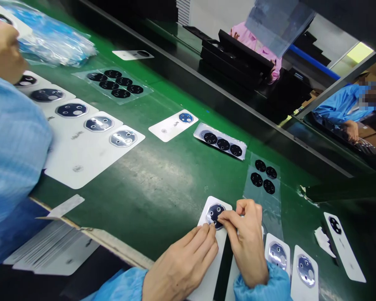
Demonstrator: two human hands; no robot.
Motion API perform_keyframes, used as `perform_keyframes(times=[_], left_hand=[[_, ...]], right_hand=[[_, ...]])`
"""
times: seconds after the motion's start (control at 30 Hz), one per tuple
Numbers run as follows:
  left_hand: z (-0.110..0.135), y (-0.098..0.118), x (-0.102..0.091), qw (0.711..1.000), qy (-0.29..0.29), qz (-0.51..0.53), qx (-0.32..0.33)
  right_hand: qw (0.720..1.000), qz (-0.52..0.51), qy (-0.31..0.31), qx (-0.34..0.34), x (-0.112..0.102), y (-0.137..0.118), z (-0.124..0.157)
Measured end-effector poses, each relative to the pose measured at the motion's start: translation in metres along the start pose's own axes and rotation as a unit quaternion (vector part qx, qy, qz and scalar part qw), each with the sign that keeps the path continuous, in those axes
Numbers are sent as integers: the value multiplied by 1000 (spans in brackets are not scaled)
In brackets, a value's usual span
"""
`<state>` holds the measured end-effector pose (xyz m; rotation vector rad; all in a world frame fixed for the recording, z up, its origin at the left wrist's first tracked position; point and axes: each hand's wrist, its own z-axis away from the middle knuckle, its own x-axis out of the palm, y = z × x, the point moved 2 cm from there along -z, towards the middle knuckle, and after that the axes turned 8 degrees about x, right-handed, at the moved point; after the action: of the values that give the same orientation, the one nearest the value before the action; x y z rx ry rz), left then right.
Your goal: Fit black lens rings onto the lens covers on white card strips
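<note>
A white phone back cover lies on the green belt in front of me, its round camera disc at the far end. My left hand rests flat on the cover, fingertips at the disc's near edge. My right hand is curled, thumb and forefinger pinched at the disc's right edge, on what looks like a thin film there. Just past my right hand lies a clear sheet with several black round lens stickers.
Two more white covers lie to the right, another cover further right. A row of covers sits at left beside a co-worker's blue sleeve. Sticker strips and a single cover lie mid-belt. A black rail borders the belt.
</note>
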<state>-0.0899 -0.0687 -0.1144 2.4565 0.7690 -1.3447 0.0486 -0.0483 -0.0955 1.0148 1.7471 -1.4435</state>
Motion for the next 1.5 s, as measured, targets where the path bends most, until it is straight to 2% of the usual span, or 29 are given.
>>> perform_keyframes(times=[0.1, 0.3, 0.4, 0.53, 0.77, 1.2, 1.4, 1.5], left_hand=[[0, 0, 0, 1000, 6, 1, 1], [0, 0, 0, 1000, 18, 9, -6], [1, -2, 0, 1000, 18, 19, -9], [0, -9, -1, 998, 16, 61, 0], [-5, -21, -3, 999, 21, 40, -1], [-5, -16, 1, 1000, -10, 8, -3], [-4, -16, 3, 1000, -7, 6, -18], [-5, -16, 2, 1000, -2, 5, -17]], right_hand=[[1000, 14, -6, -19, 2, 1, 1], [1000, 9, -29, -4, 5, 6, 0], [996, -40, -67, 45, 0, 9, -5], [986, -93, -43, 132, -14, 14, -12], [979, -115, -61, 155, -13, 16, -12], [995, -53, -38, 74, 3, 2, -12], [1000, 13, -13, -16, 14, 0, -9], [999, 27, -20, -33, 15, 1, -13]])
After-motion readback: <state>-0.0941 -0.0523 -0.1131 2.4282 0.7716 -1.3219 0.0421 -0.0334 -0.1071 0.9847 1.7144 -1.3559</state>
